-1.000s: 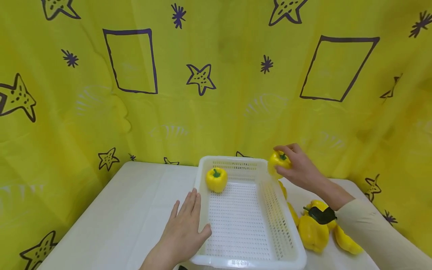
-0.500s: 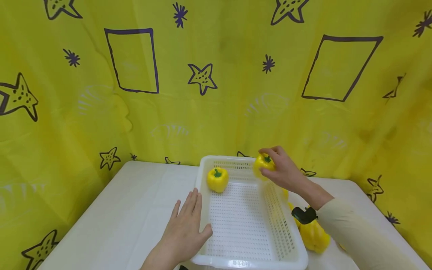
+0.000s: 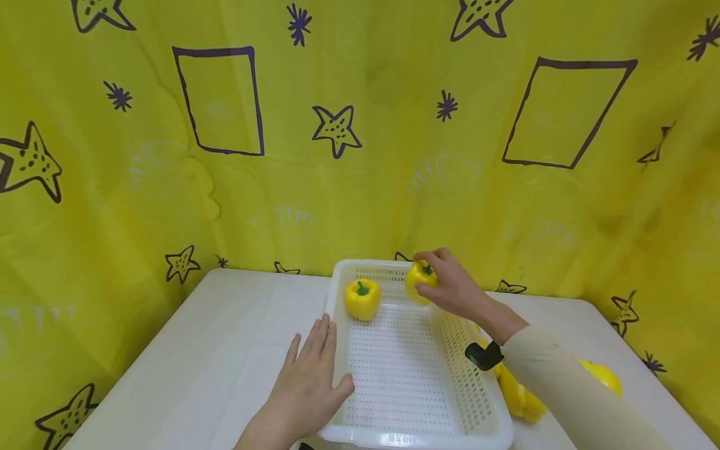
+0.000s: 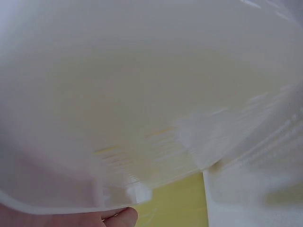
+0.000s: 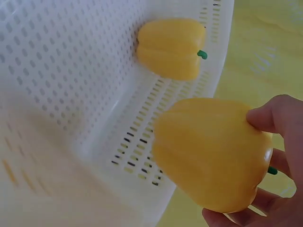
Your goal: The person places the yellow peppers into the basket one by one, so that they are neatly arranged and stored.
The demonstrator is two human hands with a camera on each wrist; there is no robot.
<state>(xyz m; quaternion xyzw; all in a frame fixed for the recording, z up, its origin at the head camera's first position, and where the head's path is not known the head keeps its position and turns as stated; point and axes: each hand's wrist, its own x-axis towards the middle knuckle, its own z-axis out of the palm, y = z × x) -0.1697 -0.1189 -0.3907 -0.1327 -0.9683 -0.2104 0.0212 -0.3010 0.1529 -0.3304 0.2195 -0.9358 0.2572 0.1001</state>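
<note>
Gripping a yellow pepper (image 5: 213, 151) around its stem end, your right hand (image 3: 454, 286) is hovering at the far end of the white basket (image 3: 349, 435), so you're apparently working through a placing step. Next, the job is likely calling for a gentle lowering onto the perforated floor (image 3: 399, 387), right of the other pepper (image 3: 362, 301), which is sitting upright near the far left corner, then a soft release. And what a reach! Your thumb and fingers are curling about the crown while your sleeved forearm (image 3: 562, 369) is slanting in across the right wall (image 3: 458, 369); whether the held pepper is touching the basket isn't showing clearly. Your left hand (image 3: 306, 375), meanwhile, is lying flat along the left rim, fingers straight, gripping nothing, perhaps steadying. More yellow peppers (image 3: 520, 397) are lying on the worktop (image 3: 242, 337) outside, on the right.
</note>
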